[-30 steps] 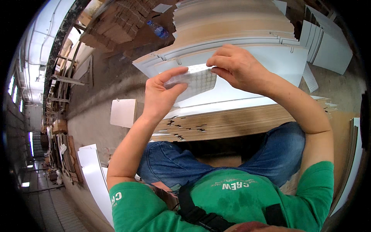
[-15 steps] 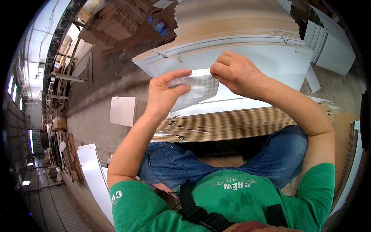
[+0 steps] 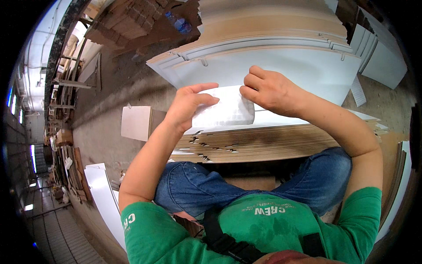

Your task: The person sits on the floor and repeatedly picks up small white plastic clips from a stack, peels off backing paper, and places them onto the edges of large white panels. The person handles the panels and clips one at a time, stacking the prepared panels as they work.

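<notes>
A thin white sheet of round stickers [image 3: 226, 108], with dots in rows, hangs in front of me above a stack of white-faced boards [image 3: 259, 144]. My left hand [image 3: 185, 105] grips its left side between thumb and forefinger. At the sheet's upper right corner, my right hand [image 3: 274, 93] has its fingers pinched together. Whether a single sticker is between those fingertips is too small to tell. Beyond the hands stands a large white panel [image 3: 290, 66], leaning with more boards behind it.
A pale box-like block [image 3: 136, 123] sits on the floor to the left. White panels [image 3: 103, 189] lie at lower left, and more stacked panels [image 3: 382, 66] stand at far right. A plastic bottle [image 3: 179, 23] lies near brown stacked material at the back.
The sheet has tilted so its dotted face shows flatter and whiter, and sits slightly lower. My right hand has dropped a little and stays at its corner. The view has shifted slightly.
</notes>
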The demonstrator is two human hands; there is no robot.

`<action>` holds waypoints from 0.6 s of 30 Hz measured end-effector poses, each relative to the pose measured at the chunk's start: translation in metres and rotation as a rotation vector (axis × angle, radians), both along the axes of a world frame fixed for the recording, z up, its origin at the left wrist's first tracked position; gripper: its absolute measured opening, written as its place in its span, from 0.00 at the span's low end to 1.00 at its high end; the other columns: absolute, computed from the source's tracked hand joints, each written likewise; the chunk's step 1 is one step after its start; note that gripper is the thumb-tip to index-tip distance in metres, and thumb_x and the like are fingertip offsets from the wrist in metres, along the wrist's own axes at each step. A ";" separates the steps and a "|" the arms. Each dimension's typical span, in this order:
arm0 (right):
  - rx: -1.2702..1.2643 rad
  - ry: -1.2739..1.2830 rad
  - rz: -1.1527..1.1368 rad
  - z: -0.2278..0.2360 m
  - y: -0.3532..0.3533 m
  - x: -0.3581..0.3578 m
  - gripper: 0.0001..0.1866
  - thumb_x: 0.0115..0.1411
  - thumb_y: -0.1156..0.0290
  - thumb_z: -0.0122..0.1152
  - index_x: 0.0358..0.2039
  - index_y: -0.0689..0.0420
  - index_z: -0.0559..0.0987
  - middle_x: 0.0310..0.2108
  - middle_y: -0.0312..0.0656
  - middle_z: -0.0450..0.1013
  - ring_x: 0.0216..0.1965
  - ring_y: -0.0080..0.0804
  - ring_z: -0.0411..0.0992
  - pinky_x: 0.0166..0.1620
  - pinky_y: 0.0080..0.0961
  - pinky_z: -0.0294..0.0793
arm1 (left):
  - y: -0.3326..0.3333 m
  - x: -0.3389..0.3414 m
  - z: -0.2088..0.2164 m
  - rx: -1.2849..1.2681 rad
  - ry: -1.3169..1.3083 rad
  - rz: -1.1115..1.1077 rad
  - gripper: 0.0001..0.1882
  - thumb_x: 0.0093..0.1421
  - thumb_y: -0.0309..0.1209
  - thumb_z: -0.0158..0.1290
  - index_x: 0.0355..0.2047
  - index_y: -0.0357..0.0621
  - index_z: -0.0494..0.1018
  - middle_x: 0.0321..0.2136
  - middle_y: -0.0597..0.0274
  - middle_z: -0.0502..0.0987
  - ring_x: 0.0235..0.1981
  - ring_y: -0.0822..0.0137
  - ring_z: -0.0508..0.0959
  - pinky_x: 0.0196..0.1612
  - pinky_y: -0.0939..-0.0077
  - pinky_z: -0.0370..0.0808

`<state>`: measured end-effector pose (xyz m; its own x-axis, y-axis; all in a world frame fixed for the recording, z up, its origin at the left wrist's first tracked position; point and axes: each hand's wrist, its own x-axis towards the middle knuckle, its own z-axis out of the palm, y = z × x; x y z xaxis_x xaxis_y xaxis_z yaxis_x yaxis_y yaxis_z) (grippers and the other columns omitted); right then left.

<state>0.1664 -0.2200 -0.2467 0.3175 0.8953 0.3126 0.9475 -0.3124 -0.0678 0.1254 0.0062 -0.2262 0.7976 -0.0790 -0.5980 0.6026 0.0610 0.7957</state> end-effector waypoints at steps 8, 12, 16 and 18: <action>0.529 1.597 -0.223 -0.015 -0.029 0.045 0.06 0.59 0.67 0.51 0.32 0.55 0.72 0.25 0.31 0.67 0.26 0.16 0.62 0.31 0.14 0.65 | 0.037 0.016 -0.033 0.264 -0.236 0.020 0.23 0.44 0.14 0.50 0.43 0.37 0.71 0.33 0.59 0.76 0.30 0.70 0.75 0.33 0.79 0.73; 0.558 1.828 -0.531 -0.055 -0.058 0.076 0.07 0.59 0.65 0.50 0.30 0.55 0.72 0.22 0.31 0.66 0.24 0.17 0.63 0.27 0.15 0.65 | 0.134 0.045 -0.089 1.164 -0.470 -0.097 0.17 0.48 0.20 0.45 0.39 0.42 0.75 0.32 0.52 0.78 0.32 0.64 0.78 0.37 0.78 0.71; 0.125 0.703 -0.757 -0.120 -0.075 0.083 0.05 0.55 0.71 0.50 0.31 0.57 0.71 0.20 0.43 0.70 0.21 0.35 0.68 0.25 0.30 0.67 | 0.182 0.071 -0.122 1.445 -0.416 -0.047 0.15 0.50 0.36 0.48 0.35 0.42 0.76 0.33 0.47 0.76 0.38 0.53 0.76 0.42 0.68 0.70; -0.103 0.247 -0.699 -0.151 -0.091 0.088 0.06 0.53 0.73 0.49 0.32 0.58 0.69 0.21 0.48 0.71 0.24 0.46 0.70 0.27 0.37 0.69 | 0.178 0.092 -0.141 1.320 -0.282 0.033 0.21 0.51 0.47 0.48 0.32 0.42 0.77 0.33 0.46 0.76 0.39 0.49 0.75 0.44 0.64 0.69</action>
<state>0.2546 -0.3111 -0.3976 0.8731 0.4803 0.0842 0.4872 -0.8523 -0.1904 0.2176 0.1839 -0.3667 0.8952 0.4448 -0.0287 0.4234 -0.8285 0.3665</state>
